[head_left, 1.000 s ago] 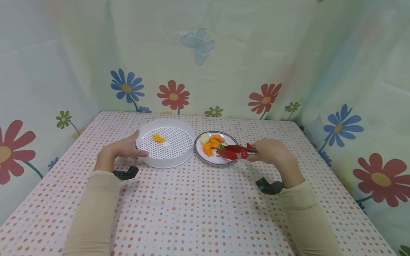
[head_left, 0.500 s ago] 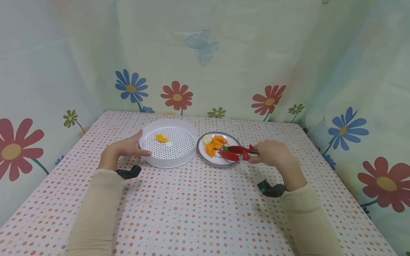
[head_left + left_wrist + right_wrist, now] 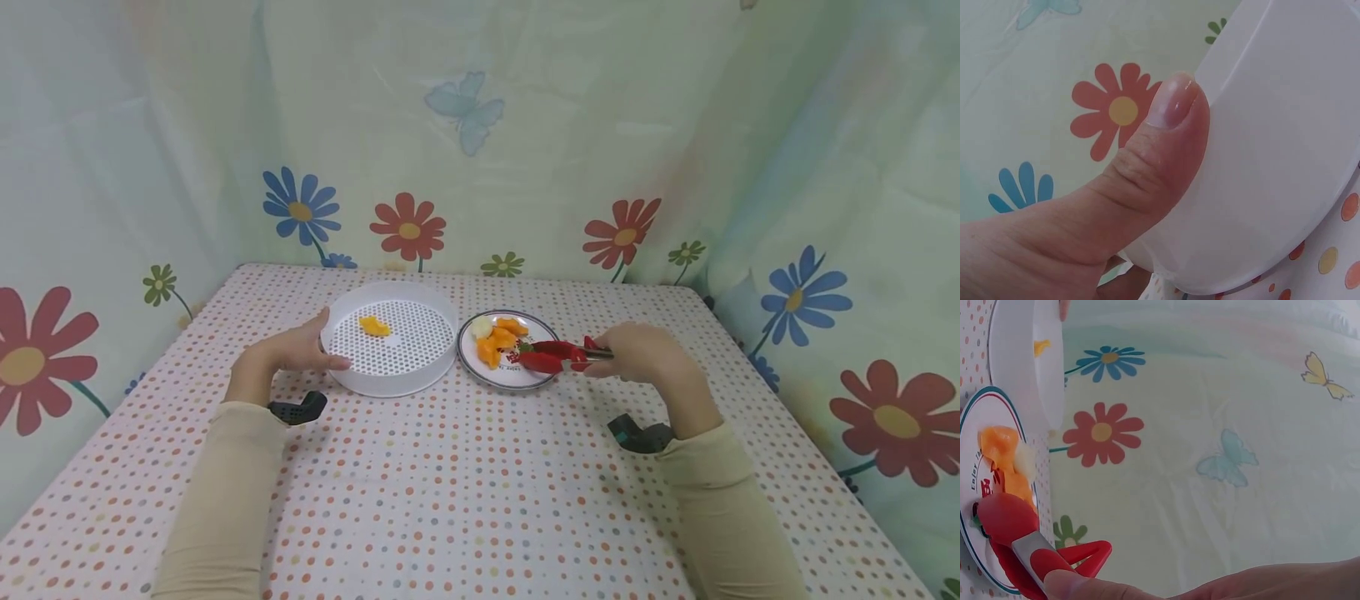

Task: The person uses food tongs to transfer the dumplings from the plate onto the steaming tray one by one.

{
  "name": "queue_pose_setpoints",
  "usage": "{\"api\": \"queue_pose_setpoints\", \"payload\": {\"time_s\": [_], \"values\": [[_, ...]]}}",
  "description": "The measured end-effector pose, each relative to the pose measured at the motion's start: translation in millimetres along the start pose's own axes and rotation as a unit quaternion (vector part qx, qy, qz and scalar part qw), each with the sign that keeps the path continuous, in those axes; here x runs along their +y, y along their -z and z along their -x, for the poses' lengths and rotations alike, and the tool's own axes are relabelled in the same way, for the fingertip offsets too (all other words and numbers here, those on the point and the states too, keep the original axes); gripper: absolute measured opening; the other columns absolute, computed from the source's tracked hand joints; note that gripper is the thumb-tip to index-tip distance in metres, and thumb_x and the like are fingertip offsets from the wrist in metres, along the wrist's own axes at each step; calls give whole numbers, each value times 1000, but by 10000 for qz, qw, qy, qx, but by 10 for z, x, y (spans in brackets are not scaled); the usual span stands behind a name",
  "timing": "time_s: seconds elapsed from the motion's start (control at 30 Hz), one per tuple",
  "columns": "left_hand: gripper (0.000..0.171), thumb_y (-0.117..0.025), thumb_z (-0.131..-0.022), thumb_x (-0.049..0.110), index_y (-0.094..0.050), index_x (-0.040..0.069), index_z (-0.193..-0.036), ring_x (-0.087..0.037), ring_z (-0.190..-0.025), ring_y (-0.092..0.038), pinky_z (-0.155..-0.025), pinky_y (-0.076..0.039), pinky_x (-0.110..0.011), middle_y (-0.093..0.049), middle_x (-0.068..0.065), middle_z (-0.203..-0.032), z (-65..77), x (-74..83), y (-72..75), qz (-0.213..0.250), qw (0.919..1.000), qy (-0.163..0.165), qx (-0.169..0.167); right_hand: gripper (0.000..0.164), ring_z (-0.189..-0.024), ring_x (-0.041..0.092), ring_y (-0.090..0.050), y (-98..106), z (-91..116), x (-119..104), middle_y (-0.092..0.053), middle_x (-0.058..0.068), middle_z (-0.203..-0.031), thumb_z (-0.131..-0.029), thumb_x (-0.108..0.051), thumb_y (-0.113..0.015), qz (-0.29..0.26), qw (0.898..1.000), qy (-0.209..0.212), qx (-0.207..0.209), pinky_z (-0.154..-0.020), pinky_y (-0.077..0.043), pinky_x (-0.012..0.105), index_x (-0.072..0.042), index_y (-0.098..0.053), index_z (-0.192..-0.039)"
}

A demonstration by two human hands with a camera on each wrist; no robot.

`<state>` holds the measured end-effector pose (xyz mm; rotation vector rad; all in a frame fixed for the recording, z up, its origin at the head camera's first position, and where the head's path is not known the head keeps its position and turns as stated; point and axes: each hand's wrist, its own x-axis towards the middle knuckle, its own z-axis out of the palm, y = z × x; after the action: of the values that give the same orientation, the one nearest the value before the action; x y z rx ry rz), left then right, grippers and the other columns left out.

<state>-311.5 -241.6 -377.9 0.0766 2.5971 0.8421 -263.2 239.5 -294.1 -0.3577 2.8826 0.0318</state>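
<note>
My left hand (image 3: pixel 303 346) rests against the left side of a round white perforated basket (image 3: pixel 393 383). Its thumb lies straight along the outer wall in the left wrist view, the other fingers mostly hidden. One yellow piece of food (image 3: pixel 374 326) lies on the basket's holed floor. My right hand (image 3: pixel 637 354) grips red claw-shaped tongs (image 3: pixel 551 357) by their metal part. The claw tips reach over a white plate (image 3: pixel 506 385) with a dark rim, right at a small green piece (image 3: pixel 525 348). Several orange pieces (image 3: pixel 501 337) and a pale one (image 3: pixel 482 326) lie left of the tips.
The basket and plate stand side by side towards the back of the table with its dotted cloth (image 3: pixel 420 500). Flower-printed sheets (image 3: pixel 525 167) hang behind and at both sides. A black wrist device (image 3: pixel 641 435) sits below the right hand, another (image 3: pixel 298 408) below the left.
The two red claws of the tongs have come closer together at the green piece. The left hand stays against the basket; the view shifts slightly.
</note>
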Motion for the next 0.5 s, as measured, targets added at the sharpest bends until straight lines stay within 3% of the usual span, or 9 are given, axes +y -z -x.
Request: {"api": "queue_pose_setpoints", "payload": {"time_s": [0.23,0.43,0.5], "values": [[125,-71,-77,55,20,10,-149,-45,-144,6,-111,-6,-68,13,-21,-158,1,5,-9,-71,10000,54,-33,54,-65,15,-59,19,5,44,-66,4,-76,-81,-44,-71,50,9999,58,149,-59,-49,29,-1,-65,-114],[125,-71,-77,55,20,9,-149,-46,-144,5,-112,-6,-67,12,-22,-158,14,20,3,-50,10000,-27,-14,67,-69,20,-55,42,-37,0,-63,6,-75,-82,-47,-70,119,9978,-83,649,-55,-43,27,2,-59,-126],[125,-71,-76,56,20,9,-149,-46,-144,5,-112,-6,-67,12,-22,-158,33,21,10,-39,10000,-22,-11,69,-74,23,-57,40,-73,-48,-67,10,-84,-82,-48,-69,203,9961,-87,851,-57,-45,28,1,-56,-130]]}}
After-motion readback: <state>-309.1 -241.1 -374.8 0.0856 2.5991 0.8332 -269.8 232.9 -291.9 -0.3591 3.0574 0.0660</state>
